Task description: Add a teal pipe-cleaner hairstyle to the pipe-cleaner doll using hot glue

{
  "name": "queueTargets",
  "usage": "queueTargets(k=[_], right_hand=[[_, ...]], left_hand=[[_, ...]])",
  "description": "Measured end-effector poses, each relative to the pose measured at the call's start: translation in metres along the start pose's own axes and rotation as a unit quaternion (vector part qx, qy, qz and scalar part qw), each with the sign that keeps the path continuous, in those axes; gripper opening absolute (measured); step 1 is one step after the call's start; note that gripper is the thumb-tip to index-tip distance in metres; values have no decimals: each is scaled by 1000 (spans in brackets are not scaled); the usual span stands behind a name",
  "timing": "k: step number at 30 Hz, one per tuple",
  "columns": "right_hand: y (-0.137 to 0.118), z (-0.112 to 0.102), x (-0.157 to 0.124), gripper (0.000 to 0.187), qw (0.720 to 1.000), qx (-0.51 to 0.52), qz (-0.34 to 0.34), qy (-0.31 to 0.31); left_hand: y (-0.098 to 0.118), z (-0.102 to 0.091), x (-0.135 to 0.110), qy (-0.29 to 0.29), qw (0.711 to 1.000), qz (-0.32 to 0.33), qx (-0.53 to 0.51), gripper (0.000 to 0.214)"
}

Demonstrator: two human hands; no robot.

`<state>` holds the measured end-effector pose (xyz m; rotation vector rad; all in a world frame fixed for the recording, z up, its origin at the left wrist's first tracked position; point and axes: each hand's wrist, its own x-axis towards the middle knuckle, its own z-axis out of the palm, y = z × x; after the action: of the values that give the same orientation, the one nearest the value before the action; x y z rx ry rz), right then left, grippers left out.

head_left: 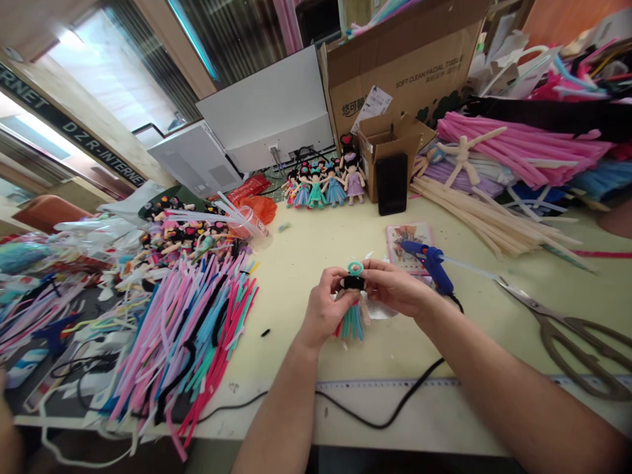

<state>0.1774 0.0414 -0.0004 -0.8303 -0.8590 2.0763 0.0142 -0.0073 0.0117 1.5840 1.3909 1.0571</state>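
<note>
A small pipe-cleaner doll with black hair, a green ring on its head and a skirt of blue, green and red strands is held above the table. My left hand is closed around its body from the left. From the right, my right hand pinches near the head and the green ring. Just right of my right hand, a blue hot glue gun with a clear glue stick rests partly over a small picture card.
Large scissors lie at the right, beside beige pipe cleaners. Colourful pipe cleaners are piled at the left. Finished dolls, a black phone and a cardboard box stand at the back. A black cable crosses the front.
</note>
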Motion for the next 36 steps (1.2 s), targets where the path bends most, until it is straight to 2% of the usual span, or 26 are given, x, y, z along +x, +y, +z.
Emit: queueTargets(k=[11, 20, 24, 27, 29, 31, 34, 36], right_hand=[[2, 4, -2, 25, 999, 41, 19, -23], [5, 3, 1, 24, 998, 61, 26, -20], [5, 2, 1, 26, 998, 59, 23, -21], [4, 1, 2, 27, 999, 47, 2, 6], [3, 1, 2, 28, 998, 7, -47, 29], [2, 4, 1, 29, 990, -79, -113, 19], [5, 9, -1, 37, 954, -229, -190, -22], [8, 13, -3, 46, 927, -303, -218, -23]], left_hand=[[-2, 3, 0, 0, 1000, 0, -2, 38], [-3, 4, 0, 7, 1000, -2, 17, 33], [-6, 5, 1, 19, 1000, -12, 7, 40], [-5, 5, 1, 43, 999, -19, -19, 52], [-3, 4, 2, 69, 997, -28, -28, 59], [-3, 3, 4, 89, 994, -45, -49, 64], [-5, 2, 7, 89, 986, -64, -128, 66], [-6, 2, 8, 79, 978, -64, -182, 67]])
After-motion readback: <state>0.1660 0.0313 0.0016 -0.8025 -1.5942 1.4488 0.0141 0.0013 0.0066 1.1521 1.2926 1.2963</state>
